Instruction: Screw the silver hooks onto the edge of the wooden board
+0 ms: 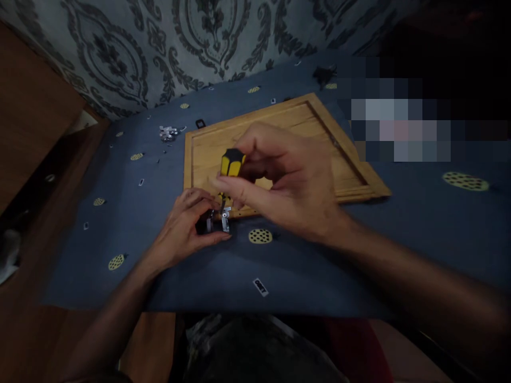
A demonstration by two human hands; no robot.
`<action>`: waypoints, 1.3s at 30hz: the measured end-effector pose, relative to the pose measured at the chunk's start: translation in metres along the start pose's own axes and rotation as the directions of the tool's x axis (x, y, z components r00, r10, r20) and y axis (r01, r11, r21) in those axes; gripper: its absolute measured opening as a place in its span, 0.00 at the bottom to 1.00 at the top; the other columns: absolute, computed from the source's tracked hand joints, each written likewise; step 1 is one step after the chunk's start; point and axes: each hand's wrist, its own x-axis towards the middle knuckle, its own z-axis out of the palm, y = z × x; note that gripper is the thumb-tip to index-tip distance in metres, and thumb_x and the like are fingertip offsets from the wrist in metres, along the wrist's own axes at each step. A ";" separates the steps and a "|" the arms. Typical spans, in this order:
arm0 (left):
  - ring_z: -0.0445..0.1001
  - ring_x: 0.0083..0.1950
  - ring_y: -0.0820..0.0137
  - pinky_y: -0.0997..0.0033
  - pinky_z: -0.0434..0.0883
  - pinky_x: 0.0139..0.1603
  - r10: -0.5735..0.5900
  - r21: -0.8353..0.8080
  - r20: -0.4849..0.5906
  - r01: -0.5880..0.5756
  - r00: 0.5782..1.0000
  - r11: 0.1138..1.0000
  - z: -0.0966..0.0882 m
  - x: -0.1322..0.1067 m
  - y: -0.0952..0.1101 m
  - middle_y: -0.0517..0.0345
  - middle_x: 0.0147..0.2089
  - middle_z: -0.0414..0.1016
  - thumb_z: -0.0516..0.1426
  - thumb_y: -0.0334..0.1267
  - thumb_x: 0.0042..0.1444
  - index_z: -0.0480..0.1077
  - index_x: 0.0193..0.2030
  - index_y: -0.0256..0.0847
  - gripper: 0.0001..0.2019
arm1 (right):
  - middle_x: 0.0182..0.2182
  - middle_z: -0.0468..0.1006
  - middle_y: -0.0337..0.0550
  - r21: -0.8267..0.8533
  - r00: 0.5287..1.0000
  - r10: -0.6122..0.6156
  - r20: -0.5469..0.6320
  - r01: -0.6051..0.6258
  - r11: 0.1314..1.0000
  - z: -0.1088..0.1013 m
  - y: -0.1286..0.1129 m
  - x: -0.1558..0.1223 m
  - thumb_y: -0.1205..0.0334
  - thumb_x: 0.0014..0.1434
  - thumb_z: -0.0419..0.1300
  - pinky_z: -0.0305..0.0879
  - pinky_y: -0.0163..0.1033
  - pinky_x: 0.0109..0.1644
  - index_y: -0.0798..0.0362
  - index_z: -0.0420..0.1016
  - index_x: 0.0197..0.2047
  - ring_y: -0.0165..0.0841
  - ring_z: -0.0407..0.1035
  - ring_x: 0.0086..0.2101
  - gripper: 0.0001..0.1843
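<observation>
My right hand (287,181) grips a screwdriver (232,162) by its yellow and black handle. The screwdriver stands nearly upright, its shaft pointing down at a metal cabinet hinge (225,219); whether the tip sits in a screw I cannot tell. The hinge is at the near left corner of a wooden cabinet door (255,127), which lies on the table. Curled around the hinge, my left hand (187,223) steadies it between thumb and fingers, with the fingertips partly hidden behind the metal.
Metal hinge parts (169,133) lie on the blue patterned tablecloth (191,287), with small screws beside them. A small black frame-shaped piece (200,124) touches the door's far edge area. Patterned wallpaper (159,48) rises behind the table. A blurred-out patch covers the right.
</observation>
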 end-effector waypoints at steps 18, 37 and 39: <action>0.74 0.57 0.53 0.50 0.73 0.59 -0.008 -0.013 0.000 0.008 1.000 1.000 -0.001 0.001 0.003 0.53 0.51 0.78 0.66 0.55 0.61 0.74 0.47 0.47 0.17 | 0.30 0.66 0.33 0.019 0.997 -0.007 0.071 0.005 1.000 0.002 0.004 0.000 0.63 0.65 0.66 0.65 0.34 0.29 0.50 0.63 0.32 0.24 0.66 0.26 0.14; 0.75 0.55 0.54 0.51 0.74 0.58 0.031 0.003 -0.024 -0.031 0.999 1.000 -0.001 0.001 0.005 0.54 0.50 0.77 0.66 0.52 0.62 0.72 0.46 0.45 0.15 | 0.28 0.70 0.35 0.030 0.967 0.014 0.255 -0.023 0.999 -0.006 -0.001 0.006 0.66 0.65 0.62 0.58 0.34 0.27 0.55 0.70 0.32 0.24 0.66 0.26 0.08; 0.75 0.55 0.54 0.51 0.74 0.59 0.023 -0.006 -0.015 -0.023 1.000 1.000 -0.002 0.002 0.005 0.54 0.49 0.77 0.67 0.52 0.61 0.73 0.46 0.46 0.15 | 0.28 0.68 0.33 0.049 0.970 0.046 0.240 -0.059 0.997 -0.005 -0.001 0.006 0.64 0.64 0.64 0.58 0.34 0.25 0.53 0.66 0.32 0.24 0.65 0.25 0.11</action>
